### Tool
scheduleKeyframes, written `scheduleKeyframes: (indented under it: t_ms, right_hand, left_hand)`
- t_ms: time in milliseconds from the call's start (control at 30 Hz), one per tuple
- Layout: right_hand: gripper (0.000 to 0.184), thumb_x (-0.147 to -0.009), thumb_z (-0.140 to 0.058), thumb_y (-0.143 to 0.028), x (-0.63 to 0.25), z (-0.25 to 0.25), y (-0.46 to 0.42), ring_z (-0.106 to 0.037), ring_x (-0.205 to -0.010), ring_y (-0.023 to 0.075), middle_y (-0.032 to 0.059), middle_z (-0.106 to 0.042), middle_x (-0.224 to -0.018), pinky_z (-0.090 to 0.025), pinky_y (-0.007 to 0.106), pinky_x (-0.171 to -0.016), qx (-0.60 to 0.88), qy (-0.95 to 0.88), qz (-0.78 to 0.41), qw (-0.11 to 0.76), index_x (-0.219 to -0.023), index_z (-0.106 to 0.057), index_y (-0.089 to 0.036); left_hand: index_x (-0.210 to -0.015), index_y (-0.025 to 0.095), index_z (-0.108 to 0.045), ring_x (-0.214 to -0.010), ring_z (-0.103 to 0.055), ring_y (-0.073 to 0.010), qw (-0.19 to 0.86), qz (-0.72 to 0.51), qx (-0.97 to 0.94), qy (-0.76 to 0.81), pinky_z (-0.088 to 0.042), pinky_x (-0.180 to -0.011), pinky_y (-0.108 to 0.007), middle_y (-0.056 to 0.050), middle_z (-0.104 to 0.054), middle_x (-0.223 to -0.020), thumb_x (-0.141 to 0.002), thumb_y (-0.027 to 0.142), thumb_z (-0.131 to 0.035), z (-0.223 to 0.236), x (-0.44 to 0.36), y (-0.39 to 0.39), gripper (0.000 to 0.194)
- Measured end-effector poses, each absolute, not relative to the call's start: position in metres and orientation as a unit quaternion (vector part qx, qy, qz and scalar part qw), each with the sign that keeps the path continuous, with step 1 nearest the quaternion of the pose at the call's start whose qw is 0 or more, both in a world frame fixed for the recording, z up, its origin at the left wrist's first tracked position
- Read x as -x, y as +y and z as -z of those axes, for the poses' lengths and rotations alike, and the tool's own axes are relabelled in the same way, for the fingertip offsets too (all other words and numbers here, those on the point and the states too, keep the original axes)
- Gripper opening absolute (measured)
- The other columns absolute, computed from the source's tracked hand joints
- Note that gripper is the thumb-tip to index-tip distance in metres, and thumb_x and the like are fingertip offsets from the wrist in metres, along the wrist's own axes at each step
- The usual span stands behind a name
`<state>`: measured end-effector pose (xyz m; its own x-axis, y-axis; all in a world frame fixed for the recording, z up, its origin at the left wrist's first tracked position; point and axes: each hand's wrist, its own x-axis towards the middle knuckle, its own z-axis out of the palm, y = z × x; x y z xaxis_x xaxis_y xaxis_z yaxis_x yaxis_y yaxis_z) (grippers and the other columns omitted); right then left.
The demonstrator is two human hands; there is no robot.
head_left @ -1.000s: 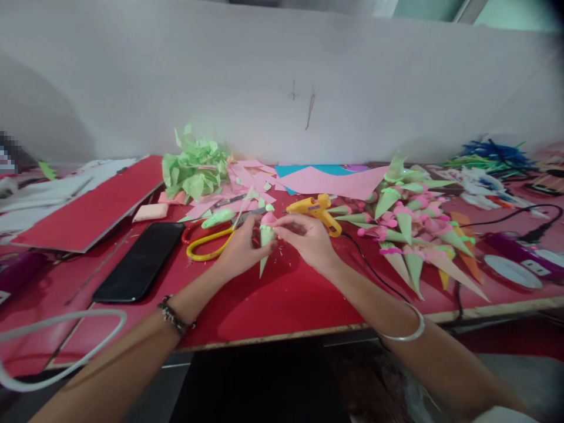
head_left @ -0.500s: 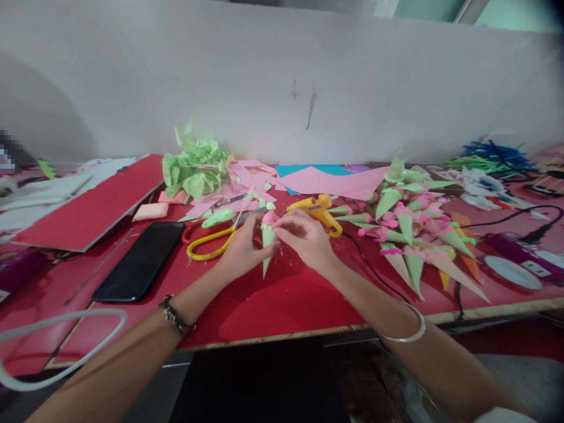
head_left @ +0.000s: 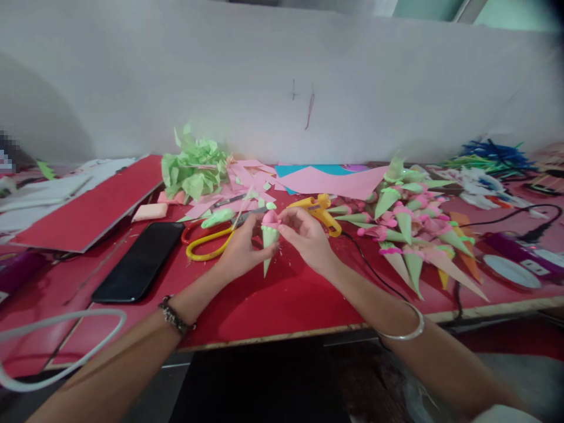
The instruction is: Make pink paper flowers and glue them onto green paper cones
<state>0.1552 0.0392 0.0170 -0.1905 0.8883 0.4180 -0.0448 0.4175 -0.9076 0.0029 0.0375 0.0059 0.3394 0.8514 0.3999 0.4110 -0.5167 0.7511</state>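
A small light-green paper cone [head_left: 270, 238] with a scalloped pale rim and a rounded pink top [head_left: 270, 220] points downward above the red tabletop. My left hand [head_left: 242, 249] grips it from the left, with the thumb across its front. At the right side of the pink top, my right hand [head_left: 304, 232] has thumb and fingertips pinched together near the rim. Whatever lies between those fingertips is too small to make out. Behind my left hand rest yellow-handled scissors [head_left: 207, 249] and a lump of green clay in clear wrap [head_left: 219, 218].
A yellow glue gun [head_left: 324, 212] lies just behind my right hand, its black cord trailing right. Several finished paper cones [head_left: 405, 226] are heaped at right. A black phone [head_left: 138, 261] lies left. Green crumpled paper [head_left: 196, 164] and pink sheets [head_left: 335, 181] sit at the back.
My right fingertips have shifted slightly right, from the front of the pink top to its side, so more of the cone shows. My left hand keeps its hold.
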Motion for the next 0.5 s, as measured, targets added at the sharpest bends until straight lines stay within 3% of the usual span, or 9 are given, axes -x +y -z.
scheduleKeyframes:
  t_ms: [100, 200, 267, 367, 500]
  right_hand:
    - [0.008, -0.072, -0.053, -0.027, -0.156, -0.019, 0.04, -0.043, -0.059, 0.0087, -0.0026, -0.047, -0.071, -0.038, 0.023, -0.057, 0.349, -0.622, -0.436, 0.549, -0.076, -0.051, -0.021]
    - [0.007, -0.072, -0.051, -0.026, -0.156, -0.019, 0.041, -0.042, -0.056, 0.007, -0.0031, -0.046, -0.07, -0.037, 0.022, -0.055, 0.363, -0.614, -0.432, 0.552, -0.076, -0.051, -0.02]
    - [0.006, -0.072, -0.05, -0.025, -0.156, -0.018, 0.041, -0.042, -0.054, 0.0065, -0.0035, -0.046, -0.069, -0.036, 0.022, -0.054, 0.365, -0.616, -0.432, 0.549, -0.075, -0.051, -0.02]
    - [0.005, -0.072, -0.05, -0.024, -0.156, -0.019, 0.04, -0.041, -0.053, 0.0065, -0.0042, -0.046, -0.067, -0.036, 0.022, -0.054, 0.364, -0.619, -0.432, 0.545, -0.074, -0.051, -0.02]
    - [0.004, -0.073, -0.048, -0.021, -0.157, -0.021, 0.038, -0.042, -0.053, 0.0069, -0.0046, -0.046, -0.062, -0.036, 0.022, -0.055, 0.361, -0.624, -0.432, 0.542, -0.073, -0.052, -0.02]
  left_hand:
    - [-0.105, 0.016, -0.046, -0.068, -0.056, -0.0135, 0.233, -0.339, -0.788, 0.457, -0.046, -0.063, -0.027, -0.003, -0.06, -0.084, -0.07, 0.03, -0.055, -0.002, -0.001, 0.041, 0.038]
    - [-0.087, 0.015, -0.056, -0.063, -0.053, -0.0147, 0.155, -0.254, -0.826, 0.479, -0.044, -0.06, -0.028, -0.003, -0.058, -0.074, -0.071, 0.036, -0.054, 0.001, 0.0, 0.043, 0.027]
    - [-0.079, 0.015, -0.059, -0.066, -0.053, -0.0166, 0.093, -0.235, -0.838, 0.484, -0.044, -0.062, -0.03, -0.005, -0.057, -0.075, -0.072, 0.043, -0.052, -0.002, 0.001, 0.043, 0.029]
    - [-0.085, 0.016, -0.061, -0.074, -0.055, -0.0182, 0.025, -0.275, -0.825, 0.493, -0.044, -0.068, -0.03, -0.006, -0.057, -0.084, -0.076, 0.045, -0.048, -0.012, 0.008, 0.045, 0.033]
    - [-0.089, 0.017, -0.06, -0.097, -0.051, -0.0221, -0.107, -0.333, -0.778, 0.522, -0.037, -0.089, -0.035, -0.007, -0.06, -0.093, -0.079, 0.043, -0.047, -0.021, 0.035, 0.059, 0.031]
